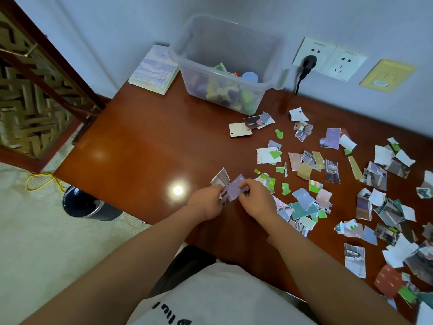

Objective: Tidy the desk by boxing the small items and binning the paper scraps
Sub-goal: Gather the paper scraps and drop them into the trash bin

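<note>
Both hands meet over the brown desk near its front edge. My left hand grips a small bunch of paper scraps, purple and grey ones. My right hand pinches the same bunch from the right. Several torn scraps lie spread over the right half of the desk. A clear plastic box with several small items inside stands at the back by the wall. A dark round bin stands on the floor left of the desk.
A spiral notebook lies left of the box. A black plug and cable hang from a wall socket behind the desk. A yellow cable lies on the floor near the bin. A wooden lattice screen stands at left.
</note>
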The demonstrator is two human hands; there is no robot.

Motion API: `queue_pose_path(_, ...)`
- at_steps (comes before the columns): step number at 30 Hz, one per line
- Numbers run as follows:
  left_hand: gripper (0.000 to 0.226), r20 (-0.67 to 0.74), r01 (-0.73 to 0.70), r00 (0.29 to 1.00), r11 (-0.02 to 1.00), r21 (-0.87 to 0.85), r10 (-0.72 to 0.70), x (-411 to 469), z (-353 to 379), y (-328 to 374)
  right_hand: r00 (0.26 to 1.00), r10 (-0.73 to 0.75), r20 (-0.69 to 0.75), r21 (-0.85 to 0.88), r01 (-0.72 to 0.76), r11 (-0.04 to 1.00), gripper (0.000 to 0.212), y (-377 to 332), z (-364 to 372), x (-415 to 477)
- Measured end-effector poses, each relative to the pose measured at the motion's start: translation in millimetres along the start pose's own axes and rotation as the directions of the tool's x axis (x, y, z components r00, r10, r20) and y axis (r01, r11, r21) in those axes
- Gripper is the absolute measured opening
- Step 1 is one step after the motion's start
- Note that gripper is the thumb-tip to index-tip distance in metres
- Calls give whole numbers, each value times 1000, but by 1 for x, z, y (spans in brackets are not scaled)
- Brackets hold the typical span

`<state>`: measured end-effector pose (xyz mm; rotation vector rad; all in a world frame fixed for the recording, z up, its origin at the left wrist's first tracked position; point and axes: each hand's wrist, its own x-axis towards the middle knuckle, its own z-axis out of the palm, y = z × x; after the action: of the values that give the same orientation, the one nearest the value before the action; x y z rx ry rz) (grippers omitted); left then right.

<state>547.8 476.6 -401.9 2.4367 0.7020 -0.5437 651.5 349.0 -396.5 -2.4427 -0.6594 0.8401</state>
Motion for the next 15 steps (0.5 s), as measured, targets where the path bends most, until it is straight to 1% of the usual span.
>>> queue_pose_path(2,21,-33,44,998,997,-57,-46,5,-9,-4,998,-58,35,-126,62,990,35,-3,-1,7)
queue_pose_path(4,16,-55,93,994,991,-95,-98,11,-17,-9,990,-97,102,-241,119,963,49,-7,-1,15)
queue_pose_path(6,20,-61,115,991,987,-112,-123,19,-23,-14,978,-101,181,-321,155,934,57,-13,-2,22)
queue_pose_path(7,19,-57,118,991,986,-119,-125,23,-25,-16,973,-96,212,-357,169,919,57,-16,-3,26)
queue_pose_path(9,16,-51,110,992,987,-115,-117,30,-29,-17,966,-96,240,-423,193,885,49,-20,-5,30)
queue_pose_path(12,22,-71,73,994,991,-108,-81,38,-32,-13,967,-95,235,-490,203,848,42,-24,-7,34)
queue_pose_path(15,23,-85,54,994,990,-130,-66,45,-30,-10,972,-99,212,-523,198,829,33,-28,-10,36)
